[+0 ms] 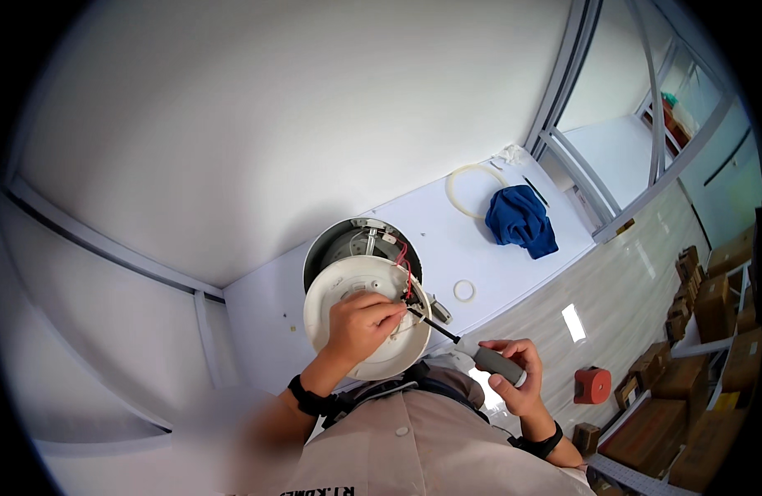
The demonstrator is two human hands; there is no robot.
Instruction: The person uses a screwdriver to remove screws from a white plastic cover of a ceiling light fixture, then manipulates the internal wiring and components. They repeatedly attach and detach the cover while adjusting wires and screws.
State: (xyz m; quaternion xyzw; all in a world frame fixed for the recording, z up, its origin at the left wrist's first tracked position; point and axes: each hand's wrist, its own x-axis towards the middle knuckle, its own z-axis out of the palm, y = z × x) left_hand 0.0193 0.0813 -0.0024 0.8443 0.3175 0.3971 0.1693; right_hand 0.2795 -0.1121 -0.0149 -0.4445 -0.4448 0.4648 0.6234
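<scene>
My right hand [520, 376] grips a screwdriver [498, 364] by its grey handle. The dark shaft points left, and its tip meets a small dark part at the right side of a round white plastic base [319, 302]. My left hand [360, 329] lies over that base, thumb and fingertips pinched together beside the screwdriver tip; what they hold is hidden. Behind the base stands an open round metal housing [317, 254] with brackets inside. Red wires [408, 269] run from the housing down to the spot near my left fingertips.
On the white table [265, 302] lie a blue cloth [520, 219], a large pale ring [452, 198], a small pale ring [464, 290] and a dark thin rod [535, 191]. A red stool [592, 386] stands on the floor. Cardboard boxes [683, 372] fill shelves at the right.
</scene>
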